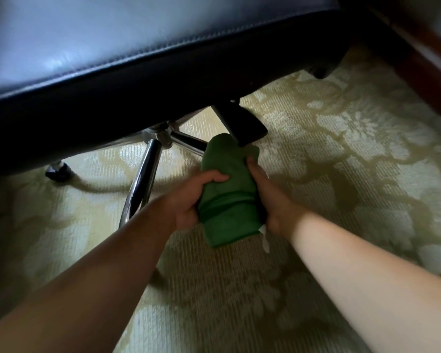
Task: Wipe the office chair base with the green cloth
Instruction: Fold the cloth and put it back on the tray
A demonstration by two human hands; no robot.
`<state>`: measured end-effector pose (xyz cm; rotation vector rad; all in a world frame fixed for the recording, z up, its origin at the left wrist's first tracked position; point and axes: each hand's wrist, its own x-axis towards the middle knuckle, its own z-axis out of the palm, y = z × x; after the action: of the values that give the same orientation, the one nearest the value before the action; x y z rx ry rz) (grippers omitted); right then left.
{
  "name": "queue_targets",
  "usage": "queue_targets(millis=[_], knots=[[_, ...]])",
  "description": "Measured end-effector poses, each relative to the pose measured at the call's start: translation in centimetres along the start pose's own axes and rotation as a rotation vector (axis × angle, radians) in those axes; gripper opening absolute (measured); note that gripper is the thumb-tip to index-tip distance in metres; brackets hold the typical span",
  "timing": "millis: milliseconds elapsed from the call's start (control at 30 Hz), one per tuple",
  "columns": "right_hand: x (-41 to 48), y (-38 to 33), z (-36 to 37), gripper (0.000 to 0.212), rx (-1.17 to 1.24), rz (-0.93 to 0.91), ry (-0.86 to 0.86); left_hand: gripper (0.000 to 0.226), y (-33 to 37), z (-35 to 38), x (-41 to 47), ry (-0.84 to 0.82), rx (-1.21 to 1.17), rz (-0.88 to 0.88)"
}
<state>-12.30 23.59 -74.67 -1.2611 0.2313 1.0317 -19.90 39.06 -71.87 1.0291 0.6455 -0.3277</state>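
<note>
Presently, both hands, left and right, grip the green cloth, bunched and folded, against a chrome base leg.

One view alone is given, taken by a wide-angle camera worn on the head. It is pointed forward and steeply down at the carpet. Both forearms are seen running in from the lower corners to the left hand and right hand, placed on the green cloth at mid-frame. The chair seat is seen close, across the top.
</note>
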Motion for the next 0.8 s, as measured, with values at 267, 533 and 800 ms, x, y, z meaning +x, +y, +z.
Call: queue_targets(millis=[267,533,800], knots=[[-9.9,-0.7,0.0,0.052,0.053,0.075,0.289,0.024,-0.9,5.8,-7.8,0.120,0.039,-0.210],[-29.3,-12.4,4.5,0.047,0.001,-0.078,0.511,0.029,9.0,16.2,-23.9,0.156,0.072,-0.239],[-50.0,-31.9,9.4,0.022,-0.361,-0.231,0.460,0.028,24.0,27.4,-40.6,0.175,0.142,-0.145]])
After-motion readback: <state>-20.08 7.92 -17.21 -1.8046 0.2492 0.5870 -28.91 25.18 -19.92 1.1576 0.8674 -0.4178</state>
